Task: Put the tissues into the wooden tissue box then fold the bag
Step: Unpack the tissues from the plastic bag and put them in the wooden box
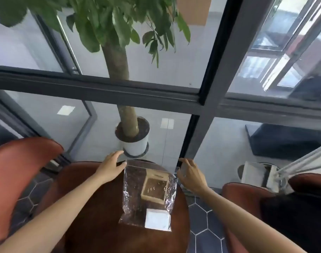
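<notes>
— Two hands on one clear crinkled plastic bag point(137, 181), is that right?

— Yes. It is held up by its top corners over the round dark-brown wooden table point(93, 207), with its lower end down at the tabletop. A flat white stack of tissues point(157, 220) sits in the bag's bottom corner, towards the right.

— And the box?

— The small square light-wood tissue box point(154, 189) stands on the table and is seen through the plastic. Whether the plastic touches it, I cannot tell.

— How are the hands set?

— The left hand point(111, 166) reaches forward on a straight forearm, thumb at the bag's top left corner, fingers spread wide and lifted past the edge. The right hand point(190, 175) is bent at the wrist, fingers curled narrow and pinching the top right corner.

— What lies around?

— Rounded reddish-brown leather chairs point(19, 172) flank the table. Beyond it, a tall green-leaved tree in a white cylindrical pot point(135, 145) stands against a dark-framed glass wall point(101, 88).
</notes>
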